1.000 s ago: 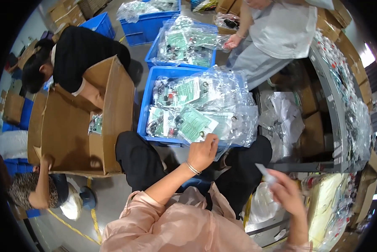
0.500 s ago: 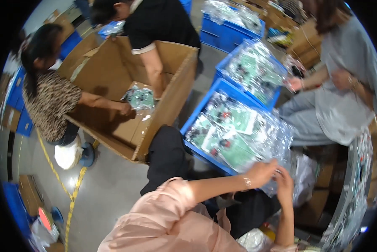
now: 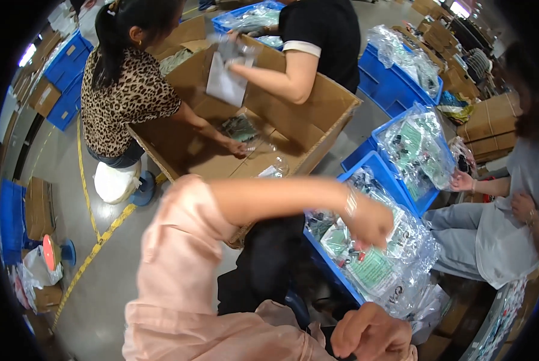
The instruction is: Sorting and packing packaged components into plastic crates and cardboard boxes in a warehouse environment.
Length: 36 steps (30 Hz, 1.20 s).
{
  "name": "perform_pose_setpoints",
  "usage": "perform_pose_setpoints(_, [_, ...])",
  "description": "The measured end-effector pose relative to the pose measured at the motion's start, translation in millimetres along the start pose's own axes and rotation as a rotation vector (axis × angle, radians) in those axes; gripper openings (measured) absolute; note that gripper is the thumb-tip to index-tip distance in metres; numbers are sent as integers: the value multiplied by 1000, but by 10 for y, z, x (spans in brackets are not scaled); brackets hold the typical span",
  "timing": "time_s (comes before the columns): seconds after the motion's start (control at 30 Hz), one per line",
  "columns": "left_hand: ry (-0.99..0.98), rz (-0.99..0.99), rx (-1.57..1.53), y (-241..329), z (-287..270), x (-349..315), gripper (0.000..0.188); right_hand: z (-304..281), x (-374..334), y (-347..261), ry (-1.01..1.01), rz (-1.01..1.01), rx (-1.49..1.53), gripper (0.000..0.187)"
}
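Reaching across from the left, my left hand (image 3: pixel 371 224) hangs over a near blue bin (image 3: pixel 334 269). It is smeared by motion and its fingers are mostly hidden. Clear plastic bags (image 3: pixel 395 271) with green-printed sheets and small dark and red parts fill that bin. Close to my body, below the bin, my right hand (image 3: pixel 371 331) is closed with its fingers curled in; whatever is inside does not show.
A large open carton (image 3: pixel 305 123) stands ahead, two co-workers reaching into it. One lifts a clear bag with white paper (image 3: pixel 226 84). A second bag-filled blue bin (image 3: pixel 428 201) adjoins mine, near a seated person's hand (image 3: pixel 462 180). A stool (image 3: pixel 143 189) stands left.
My hands, close together before, are now apart: the left over the bin, the right lower near my body. The view has shifted left. The dark-shirted co-worker's hands have risen with a bag.
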<state>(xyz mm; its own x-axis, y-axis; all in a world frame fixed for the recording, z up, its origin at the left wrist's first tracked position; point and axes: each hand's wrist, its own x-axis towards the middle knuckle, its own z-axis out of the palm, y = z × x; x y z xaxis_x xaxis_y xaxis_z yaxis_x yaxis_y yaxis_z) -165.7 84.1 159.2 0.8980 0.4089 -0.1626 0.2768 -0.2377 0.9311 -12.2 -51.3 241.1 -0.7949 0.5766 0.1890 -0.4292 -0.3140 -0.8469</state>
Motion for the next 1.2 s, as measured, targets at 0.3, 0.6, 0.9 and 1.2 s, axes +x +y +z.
perform_pose_setpoints(0.3, [358, -915, 210, -2414, -969, -1516, 24, -437, 885, 433, -261, 206, 47, 3])
perform_pose_setpoints(0.6, [-28, -1052, 339, -5342, -81, -1019, 25, -857, 1239, 700, 198, 667, 332, 18])
perform_pose_setpoints(0.9, [1220, -1417, -610, -6259, 534, -493, 35, -1369, 1538, 1008, 206, 330, 260, 7])
perform_pose_setpoints(1.2, [1131, -1308, -417, -5574, 39, -832, 26, -1109, 1358, 764, 191, 219, 358, 7])
